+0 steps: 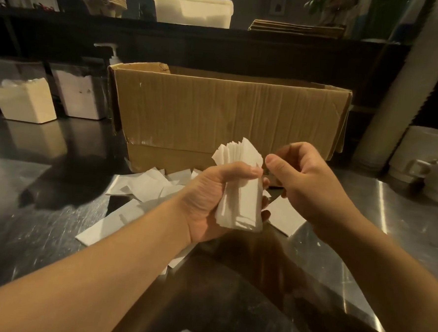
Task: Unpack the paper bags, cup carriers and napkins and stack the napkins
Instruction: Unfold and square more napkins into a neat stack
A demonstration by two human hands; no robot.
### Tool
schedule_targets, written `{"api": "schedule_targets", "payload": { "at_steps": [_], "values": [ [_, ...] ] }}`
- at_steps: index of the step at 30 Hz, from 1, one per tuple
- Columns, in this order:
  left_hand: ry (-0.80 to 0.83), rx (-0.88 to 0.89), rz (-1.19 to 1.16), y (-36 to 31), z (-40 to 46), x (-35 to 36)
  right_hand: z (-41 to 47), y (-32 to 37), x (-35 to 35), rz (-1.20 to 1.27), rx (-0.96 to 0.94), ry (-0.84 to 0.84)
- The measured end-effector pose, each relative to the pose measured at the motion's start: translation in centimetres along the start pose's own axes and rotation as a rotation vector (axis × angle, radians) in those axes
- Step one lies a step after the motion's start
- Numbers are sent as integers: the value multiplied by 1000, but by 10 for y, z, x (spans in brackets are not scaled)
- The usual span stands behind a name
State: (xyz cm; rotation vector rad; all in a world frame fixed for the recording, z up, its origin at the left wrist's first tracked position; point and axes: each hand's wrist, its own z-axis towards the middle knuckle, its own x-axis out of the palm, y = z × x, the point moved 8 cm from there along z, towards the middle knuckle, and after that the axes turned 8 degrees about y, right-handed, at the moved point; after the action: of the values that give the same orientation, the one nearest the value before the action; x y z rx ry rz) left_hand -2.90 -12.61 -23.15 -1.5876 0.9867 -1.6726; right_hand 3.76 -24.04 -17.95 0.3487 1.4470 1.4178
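Forearms come in from 6 o'clock, nearest the lens. Left hand (210, 201) grips a wad (237, 190) of napkins upright at frame centre, thumb across the front, fingers wrapped behind; top edges fan out unevenly. Right hand (304, 181) just beside it at 3 o'clock, fingers curled, thumb near the wad's top corner; can't tell if it pinches a sheet.

Loose napkins (145, 187) lie scattered flat on the counter (56, 207) under and behind the hands, approx 9 to 12 o'clock.

Handling, my guess: thin, light, soft paper, slips sheet on sheet, creases easily. Best held mid-wad w/ light squeeze, then tapped on edge to square up.

Counter is shiny metal, scuffed. Box (228, 115) at 12 o'clock, open. Tubs (24, 100) at 10 o'clock, white mugs (424, 152) at 3 o'clock. Room dim, shelf across the back.
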Motion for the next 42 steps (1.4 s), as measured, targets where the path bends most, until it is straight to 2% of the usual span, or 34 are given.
{"api": "schedule_targets", "payload": {
  "at_steps": [2, 7, 10, 14, 16, 18, 21, 24, 27, 30, 33, 37, 42],
  "values": [
    [2, 65, -69, -6, 3, -4, -1, 1, 1, 7, 20, 14],
    [60, 189, -137, -18, 6, -6, -9, 1, 29, -5, 113, 290],
    [89, 184, -73, -17, 3, -1, -12, -6, 47, 155, 167, 417],
    [88, 180, -7, -13, 3, 0, -15, -8, 51, 410, 166, 480],
    [90, 172, 36, -12, 1, 4, -14, -6, 43, 409, 131, 448],
    [94, 216, 151, -15, 0, 6, -12, 0, 28, 274, 68, 398],
    [5, 297, 400, -25, -2, 2, -19, 4, 0, 78, 22, 317],
    [-29, 233, 561, -16, -3, 3, -36, -5, -26, 10, 3, 241],
    [-1, 127, 878, -1, -2, 6, -50, -28, -39, -28, 30, 173],
    [26, 9, 1115, 11, 0, 10, -58, -50, -35, -45, 71, 194],
    [22, -67, 1208, 14, 2, 9, -62, -57, -27, -76, 72, 300],
    [63, -71, 1190, 18, 2, 10, -59, -60, -25, -104, 42, 373],
    [21, -45, 1142, 16, 5, 9, -57, -58, -37, -46, 15, 295]
  ]
}}
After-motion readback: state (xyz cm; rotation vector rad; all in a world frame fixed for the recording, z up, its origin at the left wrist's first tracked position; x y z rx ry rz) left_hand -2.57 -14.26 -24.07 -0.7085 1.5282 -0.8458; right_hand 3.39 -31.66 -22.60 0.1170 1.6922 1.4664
